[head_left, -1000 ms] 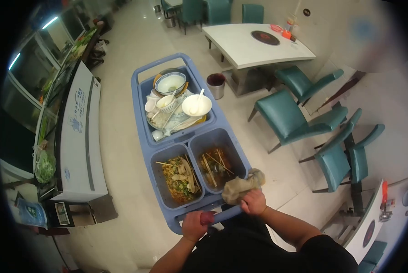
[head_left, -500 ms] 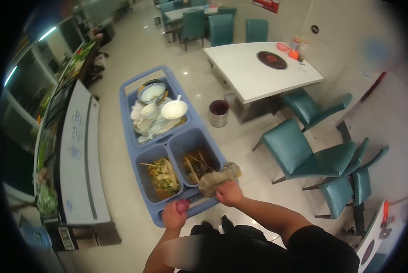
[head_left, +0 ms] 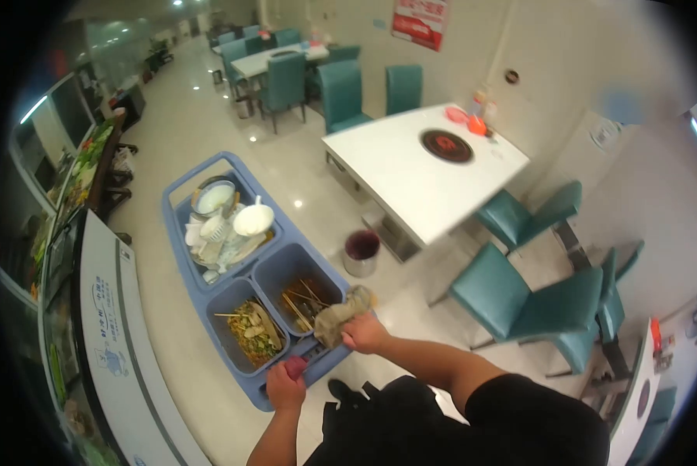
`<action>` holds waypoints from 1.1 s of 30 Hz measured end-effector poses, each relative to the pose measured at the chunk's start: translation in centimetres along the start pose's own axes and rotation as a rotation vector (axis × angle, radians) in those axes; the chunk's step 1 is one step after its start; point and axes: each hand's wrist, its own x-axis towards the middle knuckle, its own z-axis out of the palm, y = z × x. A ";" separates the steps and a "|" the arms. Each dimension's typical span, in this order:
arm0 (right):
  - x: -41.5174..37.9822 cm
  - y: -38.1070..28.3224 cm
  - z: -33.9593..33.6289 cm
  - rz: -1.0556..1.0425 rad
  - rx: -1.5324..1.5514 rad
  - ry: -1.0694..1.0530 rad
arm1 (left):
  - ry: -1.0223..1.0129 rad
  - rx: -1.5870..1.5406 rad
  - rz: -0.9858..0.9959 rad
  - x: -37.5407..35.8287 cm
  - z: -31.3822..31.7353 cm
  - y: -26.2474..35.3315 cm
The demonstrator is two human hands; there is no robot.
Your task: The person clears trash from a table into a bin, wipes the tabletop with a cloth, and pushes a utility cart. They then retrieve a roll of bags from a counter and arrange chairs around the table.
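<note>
Left hand: wrapped tight on the cart handle | Right hand: squeezing a rag by the handle | Risk: your cart is near the trash can; a bump might tip the stacked bowls.

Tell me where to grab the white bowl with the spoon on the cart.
Grip the white bowl by its rim, from above on the side away from the spoon. It sits upright atop the dish pile, rim exposed, its sides crowded by other dishes.
</note>
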 end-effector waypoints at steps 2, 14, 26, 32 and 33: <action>0.0 -0.1 0.2 -0.028 0.029 0.001 | -0.015 -0.013 -0.016 0.5 0.1 -0.4; 0.0 0.0 0.9 -0.016 0.012 0.024 | -0.003 0.023 -0.064 0.0 0.8 -1.4; -0.5 1.5 3.2 -0.048 -0.011 -0.009 | 0.008 0.106 -0.141 -1.0 3.1 -2.2; -0.7 2.4 4.6 -0.025 -0.010 -0.076 | 0.001 0.115 -0.108 -0.7 3.3 -2.1; -0.8 2.6 4.8 -0.036 -0.009 -0.049 | -0.009 0.113 -0.105 -0.9 3.3 -2.0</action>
